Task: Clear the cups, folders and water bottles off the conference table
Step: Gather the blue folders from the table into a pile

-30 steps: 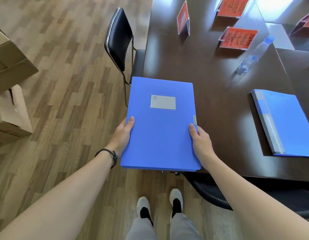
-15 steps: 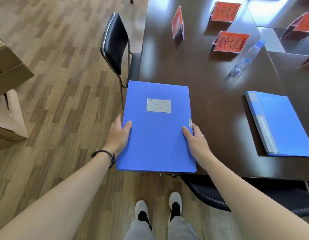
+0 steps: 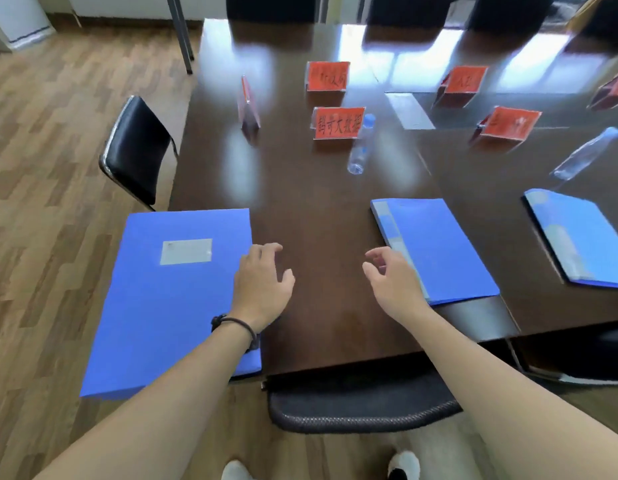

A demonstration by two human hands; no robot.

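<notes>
A blue folder with a grey label sits at the near left corner of the dark conference table, reaching well past its left edge, and my left forearm crosses above it. My left hand hovers just right of that folder with loosely bent fingers, holding nothing. My right hand hangs relaxed and empty beside the left edge of a second blue folder. A third blue folder lies at the far right. Two clear water bottles stand further back.
Several red name cards stand across the middle of the table. A black chair is at the table's left side, and another chair is tucked under the near edge before my feet. Wooden floor lies to the left.
Both hands have let go of the labelled blue folder, which now sits at the table's left corner. My view has swung right and up, and both hands have moved toward the second folder.
</notes>
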